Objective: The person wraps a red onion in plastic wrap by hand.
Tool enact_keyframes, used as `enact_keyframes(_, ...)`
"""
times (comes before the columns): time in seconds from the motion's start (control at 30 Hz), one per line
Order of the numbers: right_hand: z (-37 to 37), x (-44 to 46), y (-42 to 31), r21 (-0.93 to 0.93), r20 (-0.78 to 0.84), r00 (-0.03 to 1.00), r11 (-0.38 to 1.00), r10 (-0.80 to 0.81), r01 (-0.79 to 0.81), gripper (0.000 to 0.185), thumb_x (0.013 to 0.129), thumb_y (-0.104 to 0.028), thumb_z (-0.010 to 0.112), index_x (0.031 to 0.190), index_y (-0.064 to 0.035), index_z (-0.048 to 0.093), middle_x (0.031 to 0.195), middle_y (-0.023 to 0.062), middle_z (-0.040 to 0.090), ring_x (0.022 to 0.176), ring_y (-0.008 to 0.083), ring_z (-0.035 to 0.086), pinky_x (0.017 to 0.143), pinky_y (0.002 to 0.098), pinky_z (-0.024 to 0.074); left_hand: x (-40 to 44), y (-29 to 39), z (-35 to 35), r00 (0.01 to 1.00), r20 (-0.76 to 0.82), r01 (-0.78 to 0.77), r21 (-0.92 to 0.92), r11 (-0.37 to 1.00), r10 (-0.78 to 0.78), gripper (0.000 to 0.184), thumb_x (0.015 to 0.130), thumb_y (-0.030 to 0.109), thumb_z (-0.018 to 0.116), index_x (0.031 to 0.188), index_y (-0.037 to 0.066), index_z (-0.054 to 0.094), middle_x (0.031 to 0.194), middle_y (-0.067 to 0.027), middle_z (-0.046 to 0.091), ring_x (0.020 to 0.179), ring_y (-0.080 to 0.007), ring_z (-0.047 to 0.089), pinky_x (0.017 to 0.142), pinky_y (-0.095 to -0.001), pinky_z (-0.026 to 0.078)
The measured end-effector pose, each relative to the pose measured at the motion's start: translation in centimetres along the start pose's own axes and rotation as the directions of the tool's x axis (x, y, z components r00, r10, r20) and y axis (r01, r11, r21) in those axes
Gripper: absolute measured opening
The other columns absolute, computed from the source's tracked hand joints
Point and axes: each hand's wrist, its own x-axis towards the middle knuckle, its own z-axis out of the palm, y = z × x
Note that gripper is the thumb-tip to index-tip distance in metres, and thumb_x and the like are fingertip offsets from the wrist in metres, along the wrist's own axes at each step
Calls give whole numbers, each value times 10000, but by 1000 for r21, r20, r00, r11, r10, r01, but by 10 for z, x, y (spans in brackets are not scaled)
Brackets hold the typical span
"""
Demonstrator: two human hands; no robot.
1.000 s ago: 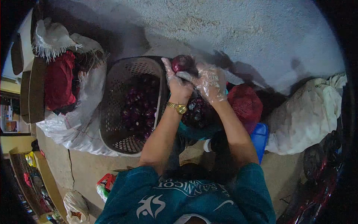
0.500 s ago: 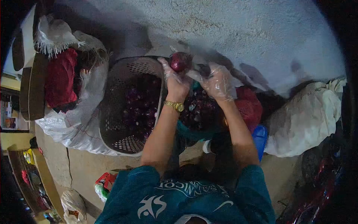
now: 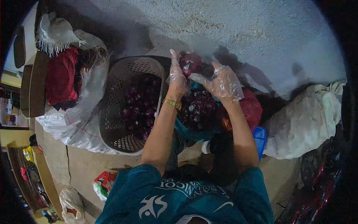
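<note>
My left hand [image 3: 176, 72], in a clear plastic glove and with a gold watch at the wrist, holds a shiny red onion [image 3: 191, 62] up in front of the wall. My right hand [image 3: 222, 83], gloved likewise, is just right of the onion. Its thumb stretches toward the onion and stands apart from the forefinger; the other fingers are partly hidden. Below both hands, a teal container [image 3: 194, 135] holds many dark red onions [image 3: 197, 112]. Left of it, a perforated plastic basket [image 3: 112, 130] holds more red onions [image 3: 140, 106].
At the left stands a white woven sack [image 3: 71, 130] with red mesh [image 3: 61, 78] on it. On the right are a red mesh bag [image 3: 250, 108], a blue object [image 3: 260, 140] and a full pale sack [image 3: 305, 119]. A rough wall [image 3: 238, 26] rises behind.
The onion and my left fingers have shifted slightly right, and the onion looks turned. My right thumb and forefinger have spread apart, with the hand slightly further right.
</note>
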Motion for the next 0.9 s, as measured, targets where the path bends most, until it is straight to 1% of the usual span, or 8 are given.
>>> enact_keyframes(0.07, -3, 2, -2, 15, 93, 995, 1000, 18, -19, 712, 664, -677, 640, 1012, -56, 638, 774, 173, 661, 707, 382, 637, 612, 437, 510, 0, -1, 0, 999, 34, -6, -12, 1000, 6, 623, 889, 631, 363, 1086, 67, 541, 1036, -85, 592, 930, -195, 592, 831, -357, 498)
enact_keyframes(0.2, -6, 2, -8, 3, 86, 996, 999, 37, -38, 722, 672, -696, 616, 1015, -62, 635, 741, 174, 656, 687, 385, 635, 600, 434, 510, 7, -6, -8, 995, 96, -24, 19, 1000, 22, 706, 849, 693, 340, 1125, 71, 528, 1058, -98, 605, 972, -233, 593, 870, -394, 482)
enact_keyframes(0.3, -4, 0, -6, -120, 152, 984, 990, 92, -74, 709, 685, -695, 605, 1015, -68, 633, 710, 191, 646, 678, 386, 635, 594, 439, 508, 11, -9, -11, 997, 74, -40, 22, 999, 38, 717, 841, 706, 337, 1116, 74, 535, 1052, -100, 607, 961, -231, 594, 857, -394, 486)
enact_keyframes(0.4, -1, 0, -4, -89, 66, 998, 996, 19, -13, 691, 687, -682, 615, 992, -62, 634, 682, 204, 635, 673, 388, 635, 592, 445, 507, 7, -6, -9, 996, 90, -19, 38, 999, 16, 702, 849, 695, 336, 1106, 74, 541, 1046, -105, 608, 948, -225, 594, 854, -390, 491)
enact_keyframes(0.53, 4, -1, 1, -5, 120, 991, 998, 63, -62, 652, 718, -654, 610, 981, -58, 631, 677, 214, 628, 669, 396, 630, 573, 458, 494, 3, -4, -4, 1000, 20, 12, 26, 1000, -13, 685, 863, 678, 335, 1100, 71, 544, 1039, -111, 609, 936, -223, 594, 848, -387, 496)
enact_keyframes(0.8, -5, 3, -6, 20, 185, 978, 994, 102, -107, 604, 801, -606, 548, 1016, -49, 634, 698, 237, 623, 669, 408, 621, 572, 458, 483, 4, -3, -5, 991, 127, -57, 67, 996, 49, 666, 875, 661, 331, 1049, 56, 549, 999, -108, 608, 903, -227, 602, 833, -378, 507)
enact_keyframes(0.87, -4, 3, -2, 104, 284, 942, 970, 181, -218, 601, 801, -583, 563, 853, 12, 638, 782, 265, 603, 776, 461, 565, 640, 472, 459, 1, -2, -1, 992, 118, -42, 51, 998, 35, 675, 872, 665, 332, 1052, 52, 551, 993, -108, 611, 896, -225, 603, 830, -378, 507)
enact_keyframes(0.9, -3, 2, -1, 104, 283, 941, 970, 182, -219, 601, 801, -583, 563, 853, 12, 638, 782, 265, 603, 776, 461, 565, 640, 472, 459, 0, -2, -1, 994, 108, -25, 35, 999, 22, 684, 869, 669, 333, 1055, 48, 553, 986, -108, 613, 890, -223, 605, 827, -378, 508)
